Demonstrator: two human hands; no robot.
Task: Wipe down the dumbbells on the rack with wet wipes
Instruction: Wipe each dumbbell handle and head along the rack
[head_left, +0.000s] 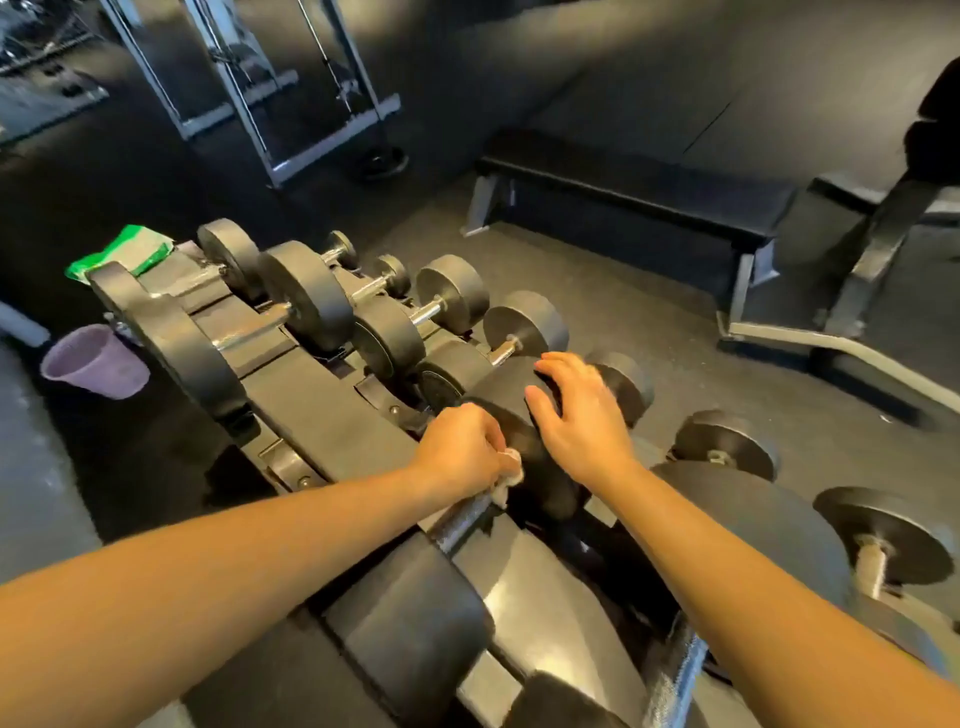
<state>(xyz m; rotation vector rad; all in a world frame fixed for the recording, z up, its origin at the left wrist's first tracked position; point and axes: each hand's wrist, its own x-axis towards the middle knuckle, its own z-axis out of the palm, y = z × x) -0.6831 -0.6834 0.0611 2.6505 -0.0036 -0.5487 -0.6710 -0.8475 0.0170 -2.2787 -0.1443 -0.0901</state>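
- The wet wipe (506, 475) is a small white wad at the near end of the rack, pressed where a chrome handle (464, 522) meets the black head of a dumbbell (550, 493). Most of the wipe is hidden inside the fist.
- The left hand (460, 449) is curled tight around the wipe, knuckles up. Its fingertips are out of sight beneath it.
- The right hand (576, 415) lies flat on top of the same dumbbell's head, fingers spread and relaxed, clamping nothing. It covers much of the head.
- The rack (322, 415) runs away to the upper left, and more dumbbells (306, 293) sit on it in a row. Its near end is cut off by the bottom edge and crossed by both forearms.
- A green pack (122, 254) sits at the rack's far end, partly hidden behind a dumbbell head. Its print is too blurred to read.
- A purple cup-shaped container (96, 364) is just left of the rack. I cannot tell what holds it.
- A flat black bench (634, 202) stands well beyond on the dark floor.
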